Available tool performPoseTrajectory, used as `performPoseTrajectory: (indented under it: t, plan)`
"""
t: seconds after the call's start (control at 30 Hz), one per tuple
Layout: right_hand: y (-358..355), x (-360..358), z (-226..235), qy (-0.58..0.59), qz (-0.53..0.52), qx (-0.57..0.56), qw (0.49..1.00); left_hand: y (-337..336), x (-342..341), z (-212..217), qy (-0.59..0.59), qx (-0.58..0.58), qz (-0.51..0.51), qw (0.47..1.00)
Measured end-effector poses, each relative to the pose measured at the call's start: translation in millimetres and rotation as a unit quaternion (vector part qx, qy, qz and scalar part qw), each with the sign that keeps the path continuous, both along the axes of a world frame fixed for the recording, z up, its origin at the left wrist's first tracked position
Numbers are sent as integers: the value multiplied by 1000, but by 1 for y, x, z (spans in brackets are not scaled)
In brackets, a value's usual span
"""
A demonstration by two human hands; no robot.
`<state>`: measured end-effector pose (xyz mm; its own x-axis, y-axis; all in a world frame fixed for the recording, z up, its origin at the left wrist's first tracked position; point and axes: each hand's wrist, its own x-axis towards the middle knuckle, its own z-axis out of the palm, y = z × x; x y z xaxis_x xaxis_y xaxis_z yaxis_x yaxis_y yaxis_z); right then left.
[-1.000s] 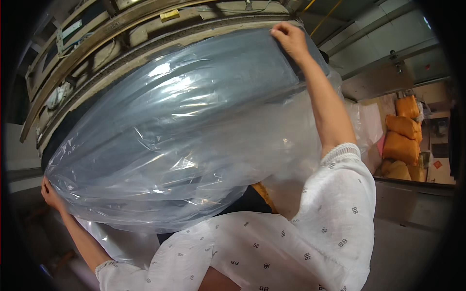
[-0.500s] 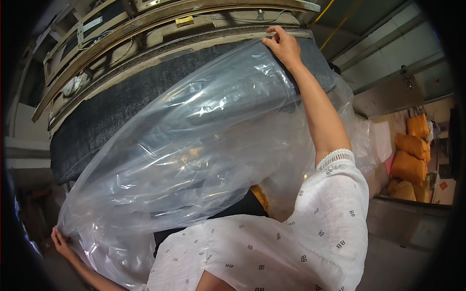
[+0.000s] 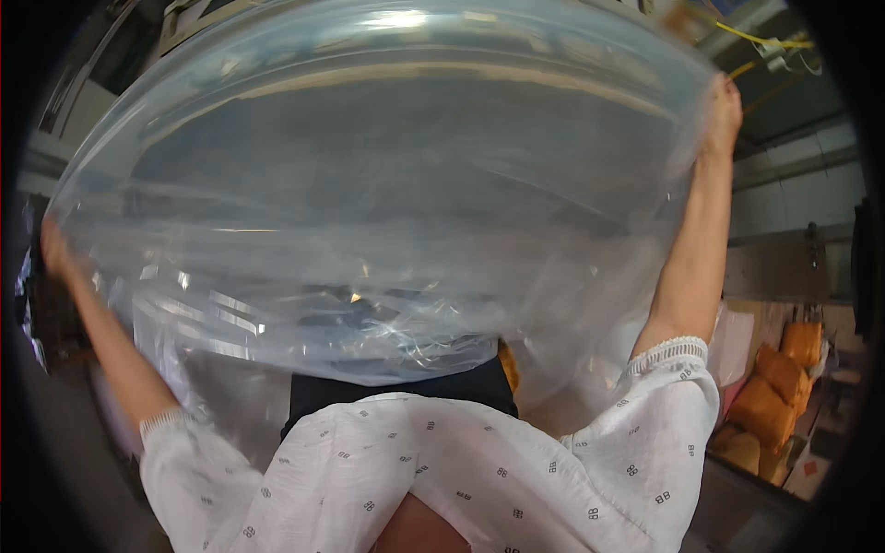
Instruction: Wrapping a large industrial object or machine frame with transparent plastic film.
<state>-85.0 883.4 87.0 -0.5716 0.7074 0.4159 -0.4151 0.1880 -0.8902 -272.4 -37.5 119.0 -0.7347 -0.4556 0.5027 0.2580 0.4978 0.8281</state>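
A wide sheet of clear plastic film (image 3: 387, 184) is stretched between my two raised arms and billows over the work surface. At the far left my left hand (image 3: 57, 251) grips one end of its edge; motion blurs the fingers. My right hand (image 3: 724, 115), raised at the upper right, is closed on the opposite end. Through the film shows the dark, blurred surface of the bench. The film's lower part hangs in shiny creases near my waist and trails down on both sides.
Orange wrapped bundles (image 3: 770, 396) are stacked at the right, beside a pale wrapped pile (image 3: 731, 346). A yellow cord (image 3: 756, 39) hangs at the upper right. A grey metal panel (image 3: 784, 263) stands behind the bundles. Machine framing at the back is mostly covered by the film.
My left hand has risen from the lower left, and my right hand has swung outward to the right. The film, slanted before, is now spread wide and lifted across the bench.
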Motion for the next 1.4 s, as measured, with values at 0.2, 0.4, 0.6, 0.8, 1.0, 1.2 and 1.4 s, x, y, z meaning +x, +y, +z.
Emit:
performPoseTrajectory:
  t: [0.2,0.4,0.6,0.8,1.0,1.2,1.4]
  plan:
    - [8,-26,-119,-155,-186,177,954,12,-118,-150,-53,-54,-52,996]
    - [85,0,-131,-240,-179,308,903,119,-139,-135,-91,-58,-46,993]
    - [88,-28,-134,-267,-188,330,886,120,-139,-125,-75,1,-56,996]
    - [74,-26,-123,-291,-197,340,872,114,-154,-131,-53,18,-76,995]
    - [79,-24,-126,-250,-260,328,873,109,-159,-134,-49,-1,-92,995]
    - [98,-23,-127,-310,-301,387,815,109,-153,-129,-105,-50,-66,991]
    - [86,-31,-118,-329,-257,273,867,100,-140,-119,-145,92,-120,978]
